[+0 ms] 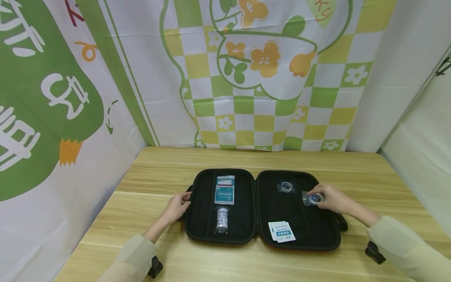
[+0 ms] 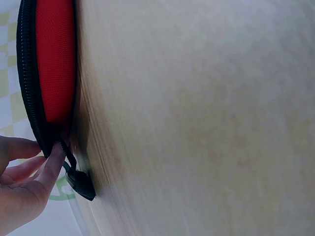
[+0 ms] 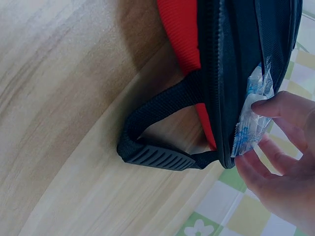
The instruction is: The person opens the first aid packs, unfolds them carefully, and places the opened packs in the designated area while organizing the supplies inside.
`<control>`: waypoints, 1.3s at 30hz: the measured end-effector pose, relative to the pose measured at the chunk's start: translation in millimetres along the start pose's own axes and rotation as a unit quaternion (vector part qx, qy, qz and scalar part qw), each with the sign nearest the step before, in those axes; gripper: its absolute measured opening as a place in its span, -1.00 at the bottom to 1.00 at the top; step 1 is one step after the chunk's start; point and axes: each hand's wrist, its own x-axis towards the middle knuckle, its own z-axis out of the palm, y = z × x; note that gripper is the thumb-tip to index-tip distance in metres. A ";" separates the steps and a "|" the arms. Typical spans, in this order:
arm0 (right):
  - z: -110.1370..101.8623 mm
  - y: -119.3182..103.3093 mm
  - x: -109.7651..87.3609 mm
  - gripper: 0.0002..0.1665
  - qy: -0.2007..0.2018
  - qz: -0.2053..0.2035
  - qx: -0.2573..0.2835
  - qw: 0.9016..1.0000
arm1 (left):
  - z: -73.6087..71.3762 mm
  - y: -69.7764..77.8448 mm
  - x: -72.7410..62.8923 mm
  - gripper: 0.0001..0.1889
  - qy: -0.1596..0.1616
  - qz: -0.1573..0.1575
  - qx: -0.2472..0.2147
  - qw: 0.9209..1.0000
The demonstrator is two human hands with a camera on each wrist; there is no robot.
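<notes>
A black zippered case with a red outer shell lies open flat on the table. At its left edge, my left hand grips the rim between thumb and fingers; the left wrist view shows a small black strap beside the fingertips. My right hand pinches a white tape roll in a clear plastic wrapper, over the case's right half. Another wrapped tape roll lies to the left of it. White-and-teal alcohol pad packets overlap near that half's front edge.
In the case's left half lie a teal-printed packet and a wrapped white bandage roll. A black carry handle sticks out at the right side. The wooden table ends at a patterned curtain behind.
</notes>
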 end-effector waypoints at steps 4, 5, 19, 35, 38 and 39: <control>4.0 -1.3 1.0 -0.61 0.003 -0.001 -0.008 1.000 | 0.0 -0.7 -0.5 -0.63 -0.003 -0.002 -0.002 1.000; 4.8 -1.6 1.3 -0.61 0.004 -0.001 -0.008 1.000 | 0.1 -0.9 -0.5 -0.63 -0.003 -0.003 -0.003 1.000; 7.3 -1.2 4.3 -0.63 0.014 -0.020 -0.039 0.999 | 0.7 1.3 -0.8 -0.64 0.010 0.010 0.011 1.000; 15.3 -4.5 9.4 -0.64 0.011 -0.023 -0.048 0.999 | 0.4 1.0 -0.7 -0.64 0.005 0.007 0.005 1.000; 17.9 -5.4 10.6 -0.65 0.011 -0.018 -0.033 0.999 | 0.5 0.6 -0.5 -0.64 0.005 0.006 0.003 1.000; 18.8 -5.5 11.0 -0.65 0.010 -0.012 -0.026 1.000 | 0.5 0.6 -0.5 -0.64 0.005 0.005 0.003 1.000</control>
